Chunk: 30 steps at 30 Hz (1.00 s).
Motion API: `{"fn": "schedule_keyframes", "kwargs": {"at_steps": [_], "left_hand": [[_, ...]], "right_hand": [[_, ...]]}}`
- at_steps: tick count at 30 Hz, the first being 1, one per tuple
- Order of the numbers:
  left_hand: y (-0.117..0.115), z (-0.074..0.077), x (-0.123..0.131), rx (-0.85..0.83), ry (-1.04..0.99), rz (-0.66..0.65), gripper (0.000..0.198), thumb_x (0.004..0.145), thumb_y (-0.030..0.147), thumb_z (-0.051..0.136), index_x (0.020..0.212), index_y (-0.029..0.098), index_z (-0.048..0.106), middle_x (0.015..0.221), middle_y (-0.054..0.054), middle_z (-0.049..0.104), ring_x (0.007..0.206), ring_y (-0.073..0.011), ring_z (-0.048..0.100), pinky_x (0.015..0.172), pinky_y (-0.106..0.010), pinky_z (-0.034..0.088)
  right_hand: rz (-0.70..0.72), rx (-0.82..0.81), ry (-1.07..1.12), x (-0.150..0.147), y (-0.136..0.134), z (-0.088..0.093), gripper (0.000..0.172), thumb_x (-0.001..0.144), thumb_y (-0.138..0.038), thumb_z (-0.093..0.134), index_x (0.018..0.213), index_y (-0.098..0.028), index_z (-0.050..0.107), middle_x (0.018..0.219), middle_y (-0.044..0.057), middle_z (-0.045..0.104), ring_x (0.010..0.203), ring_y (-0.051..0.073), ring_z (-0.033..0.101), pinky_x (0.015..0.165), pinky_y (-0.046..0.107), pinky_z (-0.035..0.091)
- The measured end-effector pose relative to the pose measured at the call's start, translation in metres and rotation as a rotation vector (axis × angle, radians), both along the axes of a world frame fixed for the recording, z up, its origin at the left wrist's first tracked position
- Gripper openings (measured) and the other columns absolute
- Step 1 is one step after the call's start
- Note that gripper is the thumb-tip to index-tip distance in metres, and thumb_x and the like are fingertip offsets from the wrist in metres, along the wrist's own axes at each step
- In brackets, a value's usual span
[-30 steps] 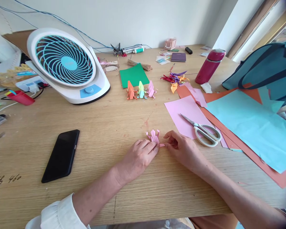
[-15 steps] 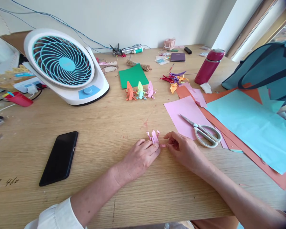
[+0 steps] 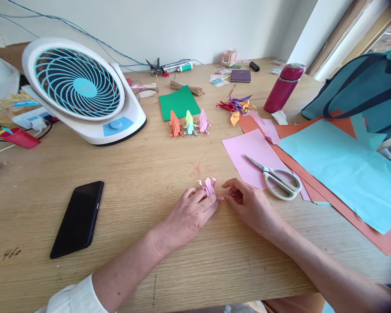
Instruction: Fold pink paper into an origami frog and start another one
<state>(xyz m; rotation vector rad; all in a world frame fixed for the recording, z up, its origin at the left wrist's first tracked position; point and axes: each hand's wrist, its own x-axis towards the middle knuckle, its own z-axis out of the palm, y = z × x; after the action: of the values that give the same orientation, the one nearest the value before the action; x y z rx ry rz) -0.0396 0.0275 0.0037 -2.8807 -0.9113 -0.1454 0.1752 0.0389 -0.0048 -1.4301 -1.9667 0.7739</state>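
Pinned and Pinched, Right at the Centre!

Worked close on the wooden table (image 3: 133, 165), just beside the pink sheet (image 3: 247, 143) bearing the white-handled scissors (image 3: 282, 182). Set left hand (image 3: 187, 217) and right hand (image 3: 252, 204) nearly fingertip to fingertip! Held a pink origami frog (image 3: 210, 187) down on that table, rear end tucked under left fingers bunched close together. Pinched a slim pink leg (image 3: 220, 198) between right thumb and forefinger, couldn't tell how tightly!
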Motion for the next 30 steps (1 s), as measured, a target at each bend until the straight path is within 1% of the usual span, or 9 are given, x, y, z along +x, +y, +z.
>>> {"fn": "schedule_keyframes", "kwargs": {"at_steps": [3,7,11,14,20,24,30], "left_hand": [[0.0004,0.0003,0.0005,0.008,-0.008,0.003,0.042,0.099,0.011,0.034,0.139,0.014,0.046,0.146,-0.014,0.049,0.125,-0.0272,0.047,0.094,-0.043,0.039],[0.0007,0.0004,0.0010,-0.006,-0.004,0.009,0.043,0.098,0.009,0.037,0.140,0.017,0.046,0.141,-0.013,0.054,0.127,-0.0271,0.045,0.096,-0.044,0.038],[0.0010,0.0000,0.0003,-0.024,-0.003,0.001,0.045,0.098,0.011,0.041,0.142,0.016,0.044,0.141,-0.012,0.054,0.127,-0.0274,0.046,0.094,-0.044,0.039],[0.0013,0.0001,0.0003,-0.013,-0.008,0.001,0.046,0.097,0.011,0.043,0.143,0.015,0.043,0.140,-0.012,0.054,0.130,-0.0278,0.044,0.094,-0.045,0.041],[0.0020,0.0000,-0.0004,0.017,-0.010,-0.012,0.046,0.097,0.010,0.044,0.143,0.014,0.043,0.143,-0.010,0.053,0.137,-0.0282,0.035,0.105,-0.048,0.035],[0.0028,-0.0029,-0.0020,0.011,-0.029,-0.019,0.046,0.098,0.012,0.044,0.144,0.016,0.043,0.145,-0.009,0.051,0.137,-0.0281,0.036,0.108,-0.050,0.033],[0.0039,-0.0046,-0.0011,0.017,-0.037,-0.017,0.047,0.096,0.010,0.046,0.143,0.017,0.045,0.145,-0.010,0.051,0.134,-0.0274,0.039,0.106,-0.050,0.036]], "right_hand": [[-0.004,0.009,0.011,-0.0007,-0.0004,-0.0006,0.022,0.084,-0.013,0.055,0.104,-0.022,0.058,0.079,0.000,0.064,0.069,0.015,0.060,0.065,0.027,0.047],[0.000,0.028,0.024,-0.0014,-0.0013,-0.0003,0.022,0.084,-0.014,0.056,0.104,-0.022,0.058,0.081,0.000,0.064,0.072,0.015,0.061,0.067,0.028,0.048],[0.001,0.043,0.021,-0.0014,-0.0026,0.0001,0.023,0.085,-0.013,0.056,0.105,-0.022,0.058,0.082,0.001,0.065,0.074,0.015,0.061,0.068,0.028,0.048],[-0.004,0.052,-0.002,-0.0015,-0.0031,0.0004,0.024,0.084,-0.011,0.055,0.105,-0.021,0.058,0.082,0.001,0.065,0.074,0.016,0.061,0.068,0.028,0.048],[-0.012,0.047,-0.083,-0.0027,-0.0018,0.0002,0.027,0.082,-0.008,0.054,0.106,-0.019,0.058,0.080,0.001,0.065,0.074,0.017,0.061,0.066,0.028,0.046],[-0.011,0.046,-0.084,-0.0029,-0.0001,0.0002,0.028,0.082,-0.007,0.054,0.107,-0.019,0.058,0.080,0.001,0.065,0.071,0.016,0.061,0.065,0.028,0.046],[-0.014,0.055,-0.026,-0.0003,0.0011,0.0001,0.026,0.081,-0.009,0.057,0.105,-0.019,0.058,0.073,-0.002,0.063,0.063,0.014,0.058,0.062,0.026,0.046]]}}
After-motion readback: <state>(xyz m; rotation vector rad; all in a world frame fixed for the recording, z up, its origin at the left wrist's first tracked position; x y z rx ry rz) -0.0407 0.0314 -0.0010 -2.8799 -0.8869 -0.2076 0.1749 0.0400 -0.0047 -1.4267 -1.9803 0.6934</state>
